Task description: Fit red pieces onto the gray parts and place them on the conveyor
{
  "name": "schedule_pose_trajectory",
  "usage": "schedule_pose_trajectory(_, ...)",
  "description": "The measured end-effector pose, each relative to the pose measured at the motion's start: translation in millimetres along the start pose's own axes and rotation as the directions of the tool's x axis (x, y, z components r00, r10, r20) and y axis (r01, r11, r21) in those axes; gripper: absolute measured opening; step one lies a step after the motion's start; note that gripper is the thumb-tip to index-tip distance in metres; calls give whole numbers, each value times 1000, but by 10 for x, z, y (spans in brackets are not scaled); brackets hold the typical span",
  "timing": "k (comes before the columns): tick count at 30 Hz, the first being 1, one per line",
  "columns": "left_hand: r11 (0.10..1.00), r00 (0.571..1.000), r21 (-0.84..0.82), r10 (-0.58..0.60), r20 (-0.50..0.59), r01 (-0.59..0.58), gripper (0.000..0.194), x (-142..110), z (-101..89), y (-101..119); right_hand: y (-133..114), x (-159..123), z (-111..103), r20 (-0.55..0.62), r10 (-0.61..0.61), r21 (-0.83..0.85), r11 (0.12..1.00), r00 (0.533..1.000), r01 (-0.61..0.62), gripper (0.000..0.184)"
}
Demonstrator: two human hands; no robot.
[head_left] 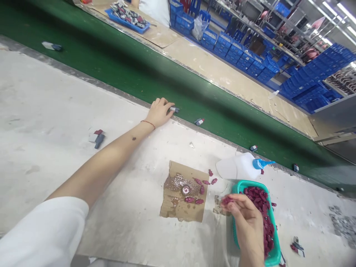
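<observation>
My left hand (pixel 161 112) reaches to the near edge of the green belt, its fingers closed on a small grey-and-white plastic part (pixel 175 109). Pinched between the thumb and fingers of my right hand (pixel 247 220) is a small dark red plastic piece (pixel 227 200). That hand is over the left rim of a green basket (pixel 274 226) filled with similar dark red pieces. To its left, a wet, stained cardboard sheet (pixel 182 214) bears several dark red pieces and a small round object (pixel 185 190).
A white bottle with a blue nozzle (pixel 241 165) lies behind the basket. The green belt (pixel 122 79) carries several assembled parts. More assembled parts (pixel 97 138) lie on the white table. Across the belt sit a blue tray of parts (pixel 128 18) and a person in white (pixel 155 9).
</observation>
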State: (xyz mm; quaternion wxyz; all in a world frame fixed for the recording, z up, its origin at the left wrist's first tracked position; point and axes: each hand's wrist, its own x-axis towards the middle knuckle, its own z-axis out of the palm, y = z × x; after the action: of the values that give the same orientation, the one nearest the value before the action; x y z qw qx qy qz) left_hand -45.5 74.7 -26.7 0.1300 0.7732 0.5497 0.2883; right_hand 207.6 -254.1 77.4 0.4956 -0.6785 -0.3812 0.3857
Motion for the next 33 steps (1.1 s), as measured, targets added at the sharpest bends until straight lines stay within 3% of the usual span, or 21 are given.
schedule_pose_trajectory(3,982,999,-181,-41,33,47,26,39,-35,89,-12,62,305,80,-19,73,997,997,13,25)
schedule_pose_trajectory(6,889,994,-445,-100,34,104,16,30,-49,213,47,137,490,141,-30,86,996,990,18,30)
schedule_pose_trajectory(9,799,987,-583,-155,35,146,24,-80,-29,362,139,195,585,185,2,66,998,983,-15,30)
schedule_pose_trajectory(13,641,977,-740,-174,122,207,35,-430,-76,579,224,244,630,230,-2,9,1000,973,0,33)
schedule_pose_trajectory(15,471,957,-833,-160,241,289,34,-663,-161,684,234,270,632,300,-20,-50,998,954,37,34)
schedule_pose_trajectory(17,153,896,-885,-140,421,440,31,-900,-266,775,229,300,630,358,-18,-86,995,934,52,33)
schedule_pose_trajectory(19,-143,823,-827,-99,559,544,30,-1121,-363,845,219,328,626,388,29,-76,997,921,1,35)
schedule_pose_trajectory(22,-328,766,-741,-71,638,586,34,-1404,-466,909,209,355,622,436,108,14,992,893,-127,32)
schedule_pose_trajectory(24,-354,737,-705,-62,673,614,35,-1559,-507,932,206,359,618,464,109,90,981,879,-169,30)
schedule_pose_trajectory(28,-296,669,-641,-7,743,708,37,-1772,-550,961,224,346,601,441,96,135,976,893,-172,34)
schedule_pose_trajectory(33,-220,641,-623,17,767,751,40,-1857,-583,975,283,321,585,374,163,108,970,913,-217,36)
